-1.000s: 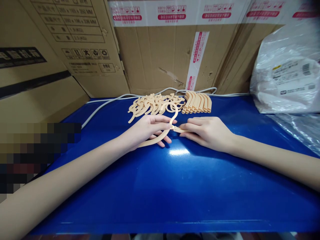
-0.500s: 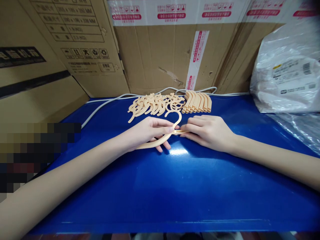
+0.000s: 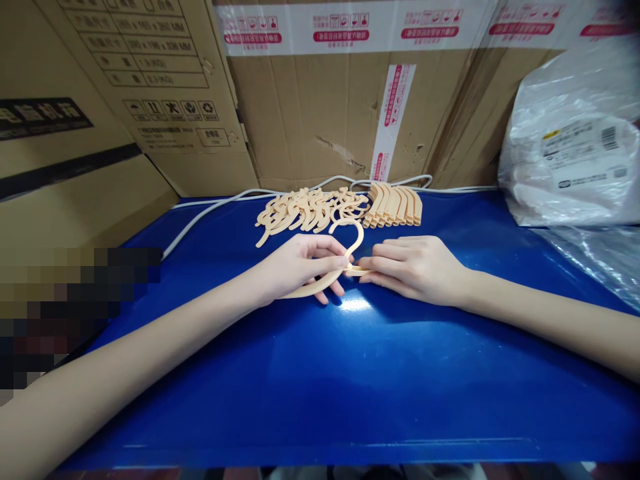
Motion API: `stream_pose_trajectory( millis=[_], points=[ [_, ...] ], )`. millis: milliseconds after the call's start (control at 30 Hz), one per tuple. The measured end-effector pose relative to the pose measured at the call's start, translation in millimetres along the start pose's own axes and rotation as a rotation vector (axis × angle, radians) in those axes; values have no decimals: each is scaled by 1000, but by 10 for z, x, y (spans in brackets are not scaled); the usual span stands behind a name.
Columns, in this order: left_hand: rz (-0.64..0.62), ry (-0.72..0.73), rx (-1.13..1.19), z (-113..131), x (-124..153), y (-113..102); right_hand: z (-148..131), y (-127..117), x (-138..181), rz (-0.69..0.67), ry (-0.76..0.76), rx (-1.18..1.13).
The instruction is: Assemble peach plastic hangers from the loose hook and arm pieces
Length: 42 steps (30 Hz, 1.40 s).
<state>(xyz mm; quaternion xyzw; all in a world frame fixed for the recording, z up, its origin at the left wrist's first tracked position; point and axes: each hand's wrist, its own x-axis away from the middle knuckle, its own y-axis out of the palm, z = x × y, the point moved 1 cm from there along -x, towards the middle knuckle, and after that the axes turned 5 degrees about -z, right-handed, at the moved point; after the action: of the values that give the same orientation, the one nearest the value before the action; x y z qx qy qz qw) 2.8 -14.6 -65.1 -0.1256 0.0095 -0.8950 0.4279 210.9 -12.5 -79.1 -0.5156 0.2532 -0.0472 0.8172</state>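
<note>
— On the blue tabletop (image 3: 350,373), near its middle, what are the two hands doing?

— They meet fingertip to fingertip. The left hand (image 3: 295,270) is closed around a peach-coloured hooked piece (image 3: 353,233). Its fingers wrap the long curved arm, which lies low over the surface, and the hook stands up just past the fingertips. The right hand (image 3: 415,267) lies palm down, its fingertips pinched on a short strip (image 3: 359,271) of the same plastic. The strip's end touches the hooked piece just below the hook.

— And behind them?

— Two lots of the same plastic parts lie near the back of the table. On the left is a loose heap (image 3: 305,210) of curved pieces. Just beside it on the right is a neat row (image 3: 395,203) of strips stacked on edge. A white cable (image 3: 210,210) runs along the back edge and loops behind both.

— What about the surface itself and the room?

— The top is glossy, with a bright patch of glare just in front of the hands. Cardboard boxes (image 3: 320,113) sealed with red-and-white tape wall it in at the back and on the left. At the right a white plastic bag (image 3: 570,153) with a printed label rests on the table, with crinkled clear film (image 3: 600,260) just in front of it.
</note>
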Motion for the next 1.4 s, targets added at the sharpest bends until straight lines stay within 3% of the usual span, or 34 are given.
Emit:
stream_pose_trajectory(
  millis=[367, 1067, 1300, 1400],
  points=[
    [21, -8, -15, -16, -14, 1, -38, 10, 15, -3, 13, 57],
    [57, -19, 41, -6, -9, -5, -42, -8, 10, -68, 102, -111],
    [-2, 13, -67, 8, -3, -23, -35, -14, 7, -73, 127, -200],
    [13, 78, -287, 9, 24, 1, -35, -4, -9, -50, 113, -174]
  ],
)
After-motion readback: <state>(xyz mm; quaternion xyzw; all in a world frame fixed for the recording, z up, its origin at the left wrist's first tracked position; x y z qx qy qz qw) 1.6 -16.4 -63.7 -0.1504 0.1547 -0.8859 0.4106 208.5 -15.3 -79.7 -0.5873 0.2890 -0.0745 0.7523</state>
